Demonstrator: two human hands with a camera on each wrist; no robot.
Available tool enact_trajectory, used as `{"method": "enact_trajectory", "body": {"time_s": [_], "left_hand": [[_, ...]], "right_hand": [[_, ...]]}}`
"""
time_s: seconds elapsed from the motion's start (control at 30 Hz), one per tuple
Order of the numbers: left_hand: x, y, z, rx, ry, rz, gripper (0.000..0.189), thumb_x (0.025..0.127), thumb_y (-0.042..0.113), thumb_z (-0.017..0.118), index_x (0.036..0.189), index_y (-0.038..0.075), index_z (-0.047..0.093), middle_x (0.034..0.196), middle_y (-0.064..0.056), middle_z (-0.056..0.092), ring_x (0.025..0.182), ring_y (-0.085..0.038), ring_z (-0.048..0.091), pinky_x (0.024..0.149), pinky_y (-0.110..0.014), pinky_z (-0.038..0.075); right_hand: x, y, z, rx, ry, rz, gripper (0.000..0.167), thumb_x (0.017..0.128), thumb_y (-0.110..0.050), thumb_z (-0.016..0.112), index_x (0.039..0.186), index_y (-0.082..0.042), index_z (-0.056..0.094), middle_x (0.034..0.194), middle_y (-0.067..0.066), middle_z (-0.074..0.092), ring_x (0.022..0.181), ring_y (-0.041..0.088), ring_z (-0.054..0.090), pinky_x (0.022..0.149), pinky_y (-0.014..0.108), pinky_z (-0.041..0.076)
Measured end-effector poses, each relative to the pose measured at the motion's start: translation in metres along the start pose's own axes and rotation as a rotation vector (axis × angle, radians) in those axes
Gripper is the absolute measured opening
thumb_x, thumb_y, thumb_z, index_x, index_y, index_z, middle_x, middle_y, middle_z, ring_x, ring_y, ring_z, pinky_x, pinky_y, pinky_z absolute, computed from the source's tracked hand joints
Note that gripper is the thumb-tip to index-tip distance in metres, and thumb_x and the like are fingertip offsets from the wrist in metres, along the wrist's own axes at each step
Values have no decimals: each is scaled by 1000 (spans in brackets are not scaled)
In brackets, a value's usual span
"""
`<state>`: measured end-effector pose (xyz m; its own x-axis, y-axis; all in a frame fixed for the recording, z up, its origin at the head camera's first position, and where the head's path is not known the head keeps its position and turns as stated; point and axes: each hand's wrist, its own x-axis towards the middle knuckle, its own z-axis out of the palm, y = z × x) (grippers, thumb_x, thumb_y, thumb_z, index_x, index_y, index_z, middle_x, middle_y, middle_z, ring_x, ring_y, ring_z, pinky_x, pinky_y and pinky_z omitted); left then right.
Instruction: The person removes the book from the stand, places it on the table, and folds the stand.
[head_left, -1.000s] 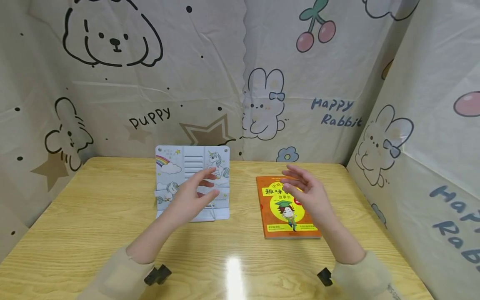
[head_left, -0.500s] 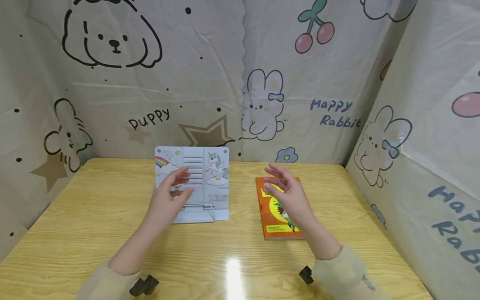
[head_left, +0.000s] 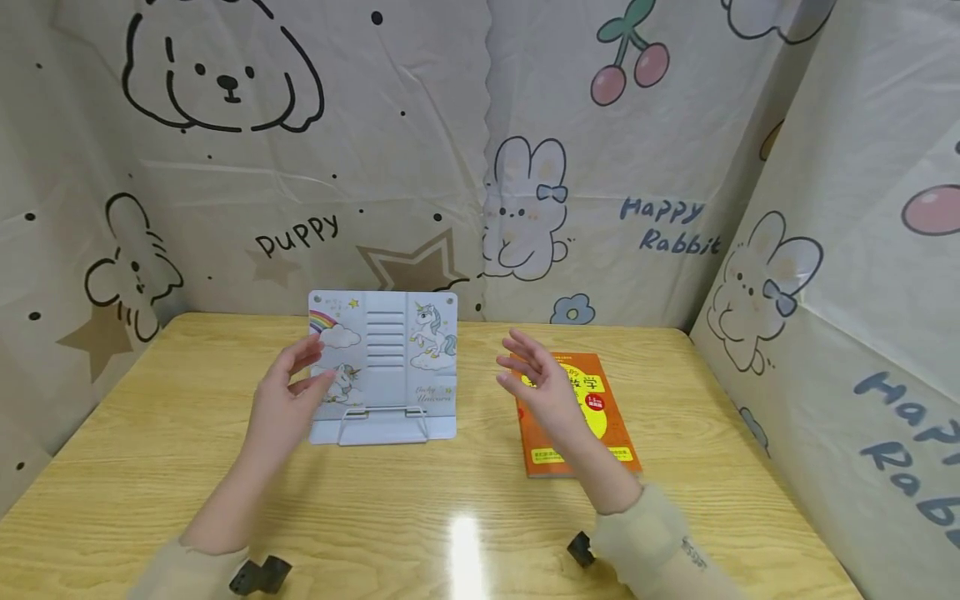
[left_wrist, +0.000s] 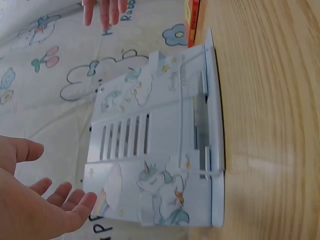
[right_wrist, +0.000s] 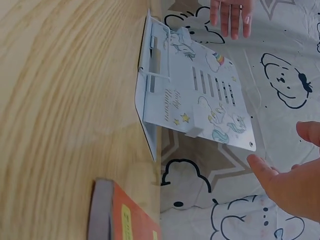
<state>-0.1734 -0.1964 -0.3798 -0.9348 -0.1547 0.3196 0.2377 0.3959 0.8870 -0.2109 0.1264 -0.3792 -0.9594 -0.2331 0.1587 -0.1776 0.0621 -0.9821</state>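
A white book stand (head_left: 386, 383) printed with unicorns, clouds and a rainbow stands tilted back on the table, with a wire holder along its lower front. My left hand (head_left: 285, 404) hovers by the stand's left side, fingers loosely bent and holding nothing. In the left wrist view, a gap shows between that hand (left_wrist: 45, 200) and the stand (left_wrist: 160, 125). An orange book (head_left: 611, 425) with a yellow circle lies flat to the right. My right hand (head_left: 551, 400) is in the air over the book's left part, hiding some of its cover. Its fingers are relaxed, with nothing in them.
The wooden table (head_left: 420, 517) runs back to a cloth wall (head_left: 420, 167) printed with a puppy, rabbits and cherries. Another cloth side (head_left: 840, 292) rises along the right edge. A black clip-like piece sits at each cuff.
Both hands have moved left. The left one went from in front of the stand's middle to its left side, and the right one crossed toward the book's left edge. Stand and book stayed put.
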Motion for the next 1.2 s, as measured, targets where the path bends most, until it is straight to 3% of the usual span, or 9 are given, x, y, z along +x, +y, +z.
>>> {"method": "enact_trajectory", "body": {"time_s": [0.1, 0.3, 0.37, 0.6, 0.87, 1.1, 1.2], "left_hand": [[2, -6, -6, 25, 30, -40, 54, 92, 10, 59, 142, 5, 38, 137, -14, 48, 126, -27, 45, 88, -8, 44], [5, -13, -18, 67, 10, -119, 62, 94, 23, 58, 148, 9, 29, 142, -14, 42, 130, -30, 40, 102, -44, 42], [7, -17, -20, 59, -2, -138, 65, 94, 25, 58, 148, 9, 27, 144, -15, 40, 132, -31, 38, 103, -49, 39], [16, -41, -20, 40, -64, -218, 74, 93, 29, 59, 151, 7, 18, 149, -19, 31, 135, -38, 32, 106, -52, 35], [25, -59, -18, -2, -170, -256, 86, 90, 27, 65, 152, 10, 8, 149, -23, 28, 135, -41, 32, 105, -53, 36], [32, -67, -19, 5, -237, -249, 91, 89, 24, 67, 153, 17, 3, 146, -24, 33, 132, -42, 35, 104, -53, 37], [36, -72, -19, -1, -275, -240, 88, 89, 23, 66, 153, 17, 5, 141, -25, 38, 129, -41, 39, 101, -45, 43]], "right_hand": [[1, 3, 6, -9, -8, 5, 63, 89, -15, 66, 143, -23, 37, 142, -3, 44, 126, 20, 48, 100, 31, 46], [6, 8, 18, -9, -1, 18, 67, 88, -14, 67, 145, -26, 34, 145, -3, 42, 128, 20, 46, 101, 36, 44], [9, 11, 22, -4, 1, 28, 68, 87, -15, 68, 145, -28, 34, 145, -4, 42, 128, 19, 46, 101, 37, 44], [16, 25, 34, 63, -34, 51, 72, 87, -15, 69, 147, -29, 30, 148, 2, 37, 132, 26, 42, 105, 44, 40], [22, 34, 45, 70, -63, 123, 79, 88, -13, 67, 150, -28, 22, 154, 10, 25, 136, 31, 34, 108, 46, 36], [26, 41, 53, 100, -72, 153, 82, 87, -12, 68, 152, -22, 19, 155, 16, 21, 137, 36, 31, 110, 48, 32], [28, 43, 55, 110, -81, 161, 82, 87, -12, 67, 152, -20, 18, 155, 17, 20, 137, 37, 31, 110, 48, 32]]}}
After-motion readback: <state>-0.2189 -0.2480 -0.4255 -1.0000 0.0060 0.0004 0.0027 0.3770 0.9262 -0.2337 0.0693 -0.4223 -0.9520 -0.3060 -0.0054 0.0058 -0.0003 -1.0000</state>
